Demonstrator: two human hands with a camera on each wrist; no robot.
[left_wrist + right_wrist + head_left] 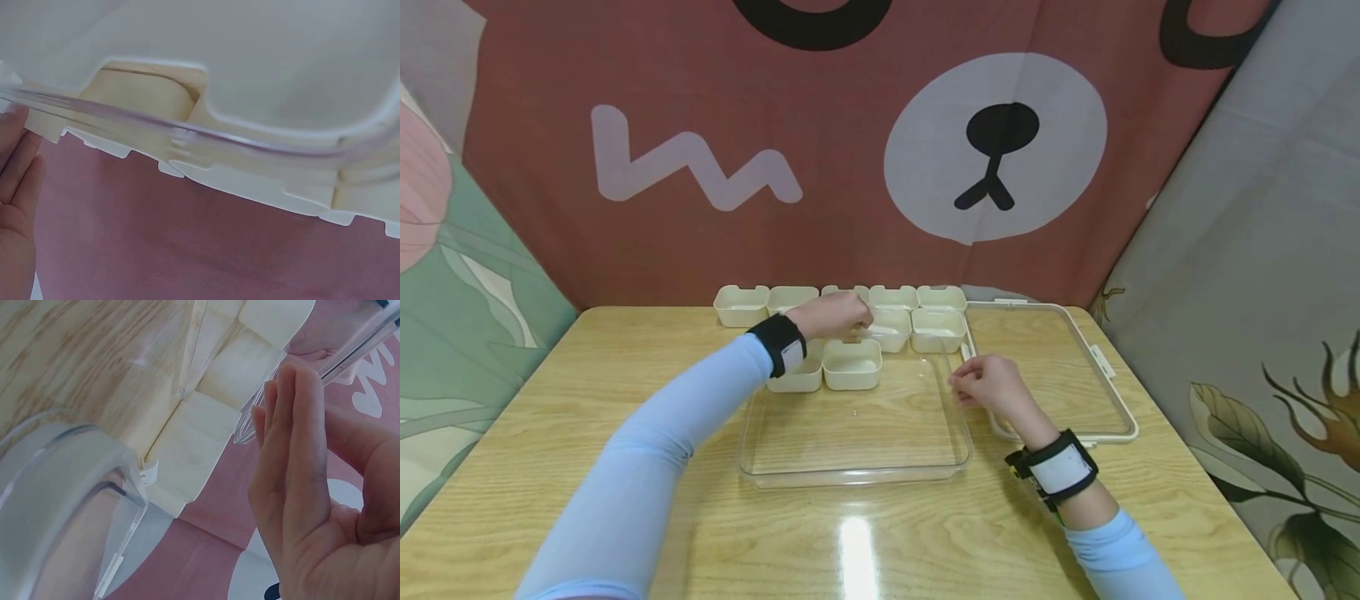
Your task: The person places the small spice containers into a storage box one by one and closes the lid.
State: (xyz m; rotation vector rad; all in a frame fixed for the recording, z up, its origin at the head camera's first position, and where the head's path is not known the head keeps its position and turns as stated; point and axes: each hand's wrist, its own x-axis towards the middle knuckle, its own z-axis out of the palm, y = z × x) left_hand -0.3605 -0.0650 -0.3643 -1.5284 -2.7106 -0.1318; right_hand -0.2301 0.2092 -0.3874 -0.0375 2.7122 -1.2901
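Note:
A clear plastic box (857, 479) stands mid-table, with two cream cups (852, 367) at its far left inside. My left hand (831, 315) reaches over these cups and holds the box's far rim; in the left wrist view the fingers (22, 162) meet the clear rim (244, 147) at the left edge. My right hand (996, 387) pinches the box's right rim between thumb and fingertips, seen against the clear edge (356, 353) in the right wrist view. The left forearm partly covers the left cup (795, 379).
Behind the box, several more cream cups (741, 307) stand in rows along the cloth backdrop (700, 242). A clear lid with a white frame (1101, 358) lies at the right, close beside the box and my right hand. The wooden table (625, 358) extends around them.

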